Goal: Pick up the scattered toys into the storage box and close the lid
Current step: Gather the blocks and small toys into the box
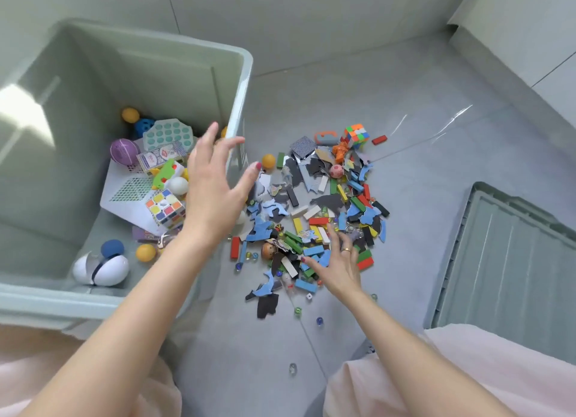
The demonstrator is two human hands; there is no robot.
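Pale pink fabric [467,370] fills the lower corners. Left hand [215,185], fingers spread and released, hovers at the grey-green plastic storage box [240,83] rim; right hand [336,260], fingers loose, touches the scattered toy pile [318,204] mid-frame.

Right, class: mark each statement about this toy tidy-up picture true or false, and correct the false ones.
1. The lid is on the storage box. False: it lies on the floor, right of the pile.
2. A Rubik's cube sits at the pile's far edge. True.
3. The left hand grips a ball. False: its fingers are spread, holding nothing.
4. The right hand reaches into the blocks. True.
5. The box is empty. False: toys lie inside.
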